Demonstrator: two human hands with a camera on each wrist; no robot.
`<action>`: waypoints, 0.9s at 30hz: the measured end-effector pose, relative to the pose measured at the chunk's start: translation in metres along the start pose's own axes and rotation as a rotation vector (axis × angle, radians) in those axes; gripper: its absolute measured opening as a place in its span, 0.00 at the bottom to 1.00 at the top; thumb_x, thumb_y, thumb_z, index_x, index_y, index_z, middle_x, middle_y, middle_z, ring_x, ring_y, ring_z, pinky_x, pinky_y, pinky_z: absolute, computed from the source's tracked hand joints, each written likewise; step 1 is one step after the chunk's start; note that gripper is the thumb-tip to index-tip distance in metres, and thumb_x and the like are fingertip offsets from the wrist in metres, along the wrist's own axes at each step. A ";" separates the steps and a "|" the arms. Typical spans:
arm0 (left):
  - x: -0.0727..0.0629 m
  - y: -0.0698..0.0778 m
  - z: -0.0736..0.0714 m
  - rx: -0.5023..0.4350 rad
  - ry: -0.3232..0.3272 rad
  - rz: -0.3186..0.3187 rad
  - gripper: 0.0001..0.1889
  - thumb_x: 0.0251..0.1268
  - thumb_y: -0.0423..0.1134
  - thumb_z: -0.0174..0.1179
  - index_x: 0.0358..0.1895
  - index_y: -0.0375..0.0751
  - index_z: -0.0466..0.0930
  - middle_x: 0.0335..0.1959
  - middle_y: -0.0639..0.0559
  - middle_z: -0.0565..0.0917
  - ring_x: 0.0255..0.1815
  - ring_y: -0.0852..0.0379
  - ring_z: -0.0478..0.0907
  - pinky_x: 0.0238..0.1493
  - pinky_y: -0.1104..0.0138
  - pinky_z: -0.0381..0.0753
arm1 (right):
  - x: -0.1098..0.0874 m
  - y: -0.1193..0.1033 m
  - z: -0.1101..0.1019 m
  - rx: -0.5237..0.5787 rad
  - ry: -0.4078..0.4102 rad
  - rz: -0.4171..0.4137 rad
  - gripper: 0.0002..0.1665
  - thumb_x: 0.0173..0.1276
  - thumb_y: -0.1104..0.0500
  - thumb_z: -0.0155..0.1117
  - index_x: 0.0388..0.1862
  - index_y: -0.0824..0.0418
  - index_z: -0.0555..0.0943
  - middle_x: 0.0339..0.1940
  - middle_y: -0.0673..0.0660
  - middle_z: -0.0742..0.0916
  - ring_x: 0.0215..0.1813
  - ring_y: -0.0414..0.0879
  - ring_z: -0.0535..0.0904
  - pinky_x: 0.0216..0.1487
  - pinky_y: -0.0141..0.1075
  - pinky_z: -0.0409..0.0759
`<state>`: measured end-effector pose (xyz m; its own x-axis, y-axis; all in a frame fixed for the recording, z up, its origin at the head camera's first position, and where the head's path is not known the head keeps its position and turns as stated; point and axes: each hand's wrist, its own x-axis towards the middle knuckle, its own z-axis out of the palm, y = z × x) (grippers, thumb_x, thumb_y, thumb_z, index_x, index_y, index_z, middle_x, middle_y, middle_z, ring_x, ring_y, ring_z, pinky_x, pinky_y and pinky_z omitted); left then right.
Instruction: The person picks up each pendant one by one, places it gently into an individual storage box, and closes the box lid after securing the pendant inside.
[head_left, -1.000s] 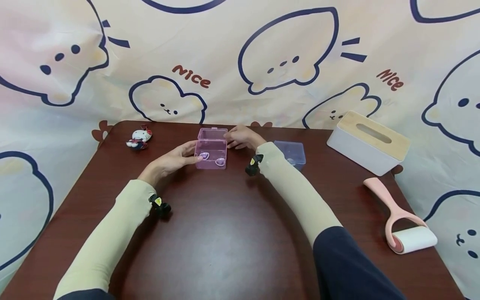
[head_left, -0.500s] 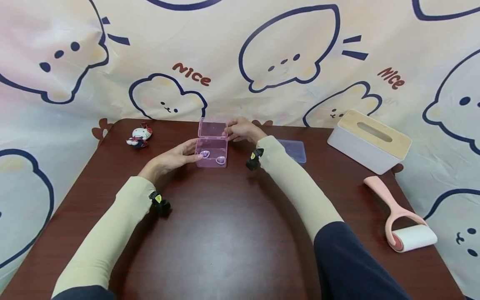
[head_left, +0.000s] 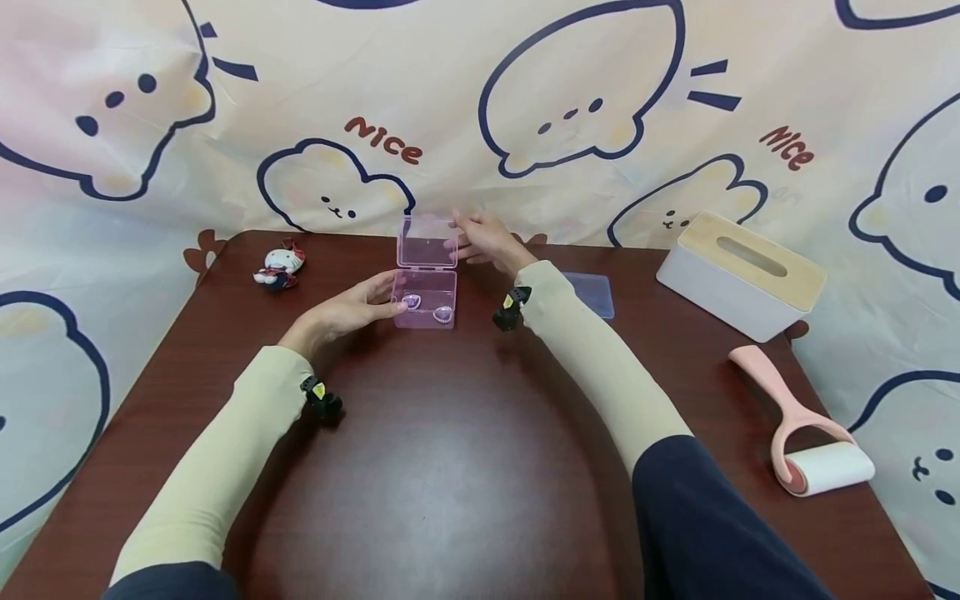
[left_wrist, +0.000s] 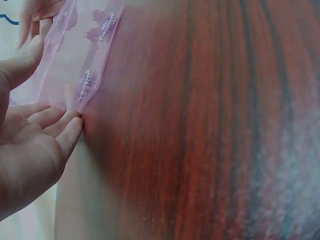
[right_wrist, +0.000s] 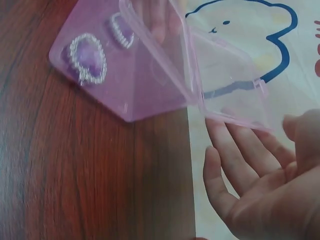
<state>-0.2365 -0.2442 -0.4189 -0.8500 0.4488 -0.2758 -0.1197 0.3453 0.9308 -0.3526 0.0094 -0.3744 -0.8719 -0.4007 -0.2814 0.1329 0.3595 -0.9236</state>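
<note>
A clear pink plastic box (head_left: 424,320) sits near the table's back edge with its hinged lid (head_left: 426,244) standing up. Inside lie two purple gem trinkets, one at the right (head_left: 442,314) and one at the left (head_left: 411,302), each rimmed with small white beads. My left hand (head_left: 341,318) holds the box's left side, thumb toward the front and fingers at the side. At the lid's right edge, the extended fingers of my right hand (right_wrist: 270,170) touch the raised panel, with the thumb apart from them.
A translucent blue box lid or tray (head_left: 594,294) lies partly behind the right forearm. A tissue box (head_left: 738,275) and a pink-handled lint roller (head_left: 795,425) are on the right. A small cat-shaped doll (head_left: 280,267) sits back left, before a printed cloth backdrop.
The pink lid has swung further up and back, and my right hand has risen with it. My left hand stays on the box's left side.
</note>
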 end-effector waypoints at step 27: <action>-0.001 0.003 0.002 -0.007 -0.003 -0.029 0.41 0.81 0.42 0.53 0.85 0.46 0.38 0.87 0.44 0.45 0.87 0.42 0.41 0.85 0.41 0.39 | -0.014 -0.015 -0.011 -0.033 -0.286 0.135 0.39 0.85 0.36 0.30 0.68 0.64 0.73 0.64 0.69 0.83 0.64 0.60 0.82 0.76 0.53 0.72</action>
<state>-0.2348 -0.2419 -0.4160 -0.8445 0.4416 -0.3030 -0.1477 0.3518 0.9243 -0.3482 0.0192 -0.3541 -0.6788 -0.5669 -0.4667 0.2187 0.4507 -0.8655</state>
